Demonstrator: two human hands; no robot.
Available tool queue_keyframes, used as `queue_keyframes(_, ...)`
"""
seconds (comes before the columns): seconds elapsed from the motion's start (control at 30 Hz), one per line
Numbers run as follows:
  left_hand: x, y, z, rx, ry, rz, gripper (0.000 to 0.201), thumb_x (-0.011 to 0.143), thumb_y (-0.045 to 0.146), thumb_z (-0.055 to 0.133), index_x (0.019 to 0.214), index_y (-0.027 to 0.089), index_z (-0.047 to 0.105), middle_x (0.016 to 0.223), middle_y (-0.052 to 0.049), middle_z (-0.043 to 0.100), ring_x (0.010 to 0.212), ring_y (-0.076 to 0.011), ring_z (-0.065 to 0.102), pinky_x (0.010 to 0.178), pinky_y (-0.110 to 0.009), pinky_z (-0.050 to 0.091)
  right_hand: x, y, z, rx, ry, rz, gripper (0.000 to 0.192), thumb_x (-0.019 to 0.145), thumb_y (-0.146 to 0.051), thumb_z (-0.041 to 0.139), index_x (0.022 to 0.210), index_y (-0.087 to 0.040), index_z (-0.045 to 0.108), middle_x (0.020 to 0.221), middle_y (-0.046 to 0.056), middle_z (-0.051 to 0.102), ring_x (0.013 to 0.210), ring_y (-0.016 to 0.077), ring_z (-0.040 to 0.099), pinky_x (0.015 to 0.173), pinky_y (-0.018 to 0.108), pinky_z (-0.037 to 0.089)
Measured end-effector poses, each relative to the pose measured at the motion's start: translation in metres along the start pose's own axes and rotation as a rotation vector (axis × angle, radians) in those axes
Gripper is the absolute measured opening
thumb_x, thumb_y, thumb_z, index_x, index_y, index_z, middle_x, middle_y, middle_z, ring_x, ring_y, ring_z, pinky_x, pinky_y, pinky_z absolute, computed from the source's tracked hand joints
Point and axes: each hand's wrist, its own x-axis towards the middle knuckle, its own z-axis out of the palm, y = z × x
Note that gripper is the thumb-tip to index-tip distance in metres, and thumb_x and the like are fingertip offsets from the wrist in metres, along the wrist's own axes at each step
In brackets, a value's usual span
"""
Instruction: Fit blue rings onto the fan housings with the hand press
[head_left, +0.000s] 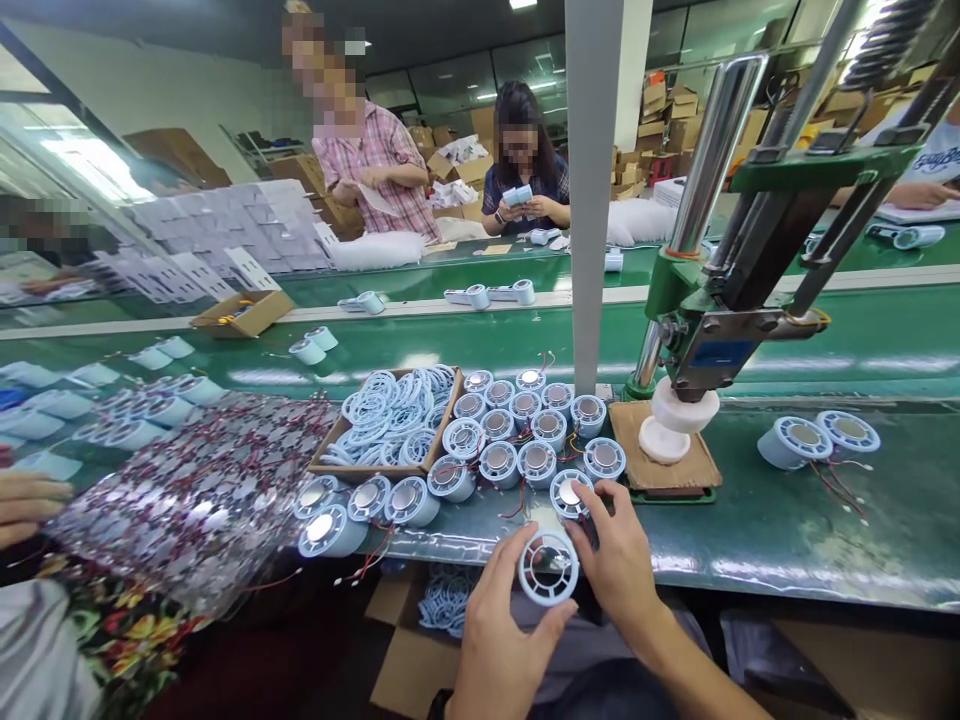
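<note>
My left hand (499, 620) is closed around the rim of a light blue spoked plastic ring (550, 598), held tilted in front of the bench edge; its middle is see-through. My right hand (619, 550) reaches past it, thumb and fingers closed on a round light blue housing (559, 500) with a silver disc in its centre, at the bench's front edge. Several similar housings (499, 462), with red and yellow wires, stand grouped just beyond. A cardboard box (446, 440) to their left is heaped with light blue rings (405, 395).
A green hand press (720, 350) with white round pads stands over a cardboard-covered base (694, 465). Two housings (799, 440) lie right of it. Wired parts in clear plastic (202, 490) cover the left. A co-worker's hand (26, 500) is at far left; a grey post (592, 200) rises ahead.
</note>
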Motion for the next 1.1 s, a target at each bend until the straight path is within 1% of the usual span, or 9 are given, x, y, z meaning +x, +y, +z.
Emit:
queue_keyframes(0.1,0.0,-0.001,0.001,-0.026,0.01,-0.068,0.059,0.072,0.016,0.073,0.13,0.021,0.061,0.13,-0.013,0.069,0.113,-0.0305,0.069,0.096,-0.044,0.058,-0.006,0.003,-0.002,0.038,0.013,-0.024,0.03,0.093,-0.022,0.055,0.122,-0.021,0.061,0.126,0.015,0.061,0.113,0.027,0.065,0.089,0.04,0.059)
queue_keyframes(0.17,0.002,0.002,0.002,-0.052,0.006,-0.097,0.059,0.071,0.015,0.074,0.129,0.021,0.061,0.128,-0.012,0.069,0.111,-0.0302,0.07,0.096,-0.044,0.058,-0.011,0.005,-0.005,0.1,0.015,-0.032,0.031,0.091,-0.019,0.055,0.121,-0.02,0.06,0.129,0.015,0.064,0.116,0.0265,0.066,0.092,0.039,0.059)
queue_keyframes(0.3,0.015,0.017,0.013,-0.108,-0.009,-0.083,0.056,0.068,0.013,0.073,0.122,0.022,0.064,0.124,-0.011,0.07,0.111,-0.0313,0.068,0.096,-0.046,0.057,-0.025,0.007,-0.014,0.178,0.01,0.0,0.046,0.083,-0.014,0.056,0.129,-0.019,0.052,0.121,0.013,0.07,0.109,0.0248,0.071,0.09,0.037,0.061)
queue_keyframes(0.43,0.03,0.03,0.03,-0.151,-0.042,-0.094,0.053,0.065,0.009,0.07,0.117,0.022,0.066,0.124,-0.011,0.068,0.118,-0.0328,0.063,0.101,-0.051,0.052,-0.034,0.008,-0.017,0.178,0.076,-0.021,0.063,0.077,-0.008,0.052,0.139,-0.018,0.045,0.121,0.012,0.071,0.109,0.0241,0.071,0.091,0.036,0.061)
queue_keyframes(0.57,0.038,0.036,0.039,-0.218,-0.101,-0.203,0.05,0.064,0.011,0.069,0.113,0.021,0.064,0.118,-0.01,0.069,0.115,-0.0322,0.063,0.104,-0.054,0.047,-0.035,0.009,-0.016,0.19,0.13,-0.021,0.064,0.082,-0.01,0.055,0.144,-0.019,0.043,0.119,0.011,0.071,0.106,0.0227,0.072,0.087,0.034,0.063)
queue_keyframes(0.67,0.039,0.039,0.038,-0.255,-0.122,-0.29,0.049,0.064,0.015,0.068,0.112,0.02,0.063,0.116,-0.01,0.069,0.111,-0.0322,0.063,0.102,-0.054,0.047,-0.035,0.01,-0.015,0.209,0.148,-0.024,0.065,0.086,-0.014,0.057,0.148,-0.02,0.04,0.118,0.011,0.072,0.104,0.0227,0.073,0.085,0.034,0.064)
queue_keyframes(0.77,0.038,0.038,0.036,-0.291,-0.145,-0.32,0.051,0.064,0.017,0.067,0.114,0.02,0.061,0.118,-0.011,0.068,0.112,-0.0328,0.062,0.102,-0.053,0.046,-0.034,0.01,-0.015,0.217,0.146,-0.025,0.067,0.088,-0.017,0.056,0.152,-0.021,0.035,0.118,0.011,0.072,0.103,0.0234,0.074,0.085,0.037,0.064)
queue_keyframes(0.9,0.032,0.031,0.04,-0.323,-0.175,-0.282,0.052,0.069,0.021,0.066,0.121,0.02,0.057,0.125,-0.013,0.065,0.118,-0.0332,0.06,0.105,-0.054,0.044,-0.032,0.009,-0.017,0.223,0.154,-0.029,0.071,0.089,-0.019,0.055,0.156,-0.022,0.029,0.116,0.011,0.073,0.102,0.0238,0.074,0.084,0.038,0.065)
queue_keyframes(1.1,0.011,0.014,0.058,-0.278,-0.164,-0.198,0.053,0.092,0.035,0.056,0.141,0.02,0.042,0.143,-0.017,0.053,0.134,-0.033,0.05,0.11,-0.053,0.041,-0.03,0.005,-0.017,0.246,0.194,-0.025,0.074,0.092,-0.02,0.054,0.159,-0.021,0.022,0.11,0.011,0.075,0.095,0.0214,0.076,0.081,0.035,0.065)
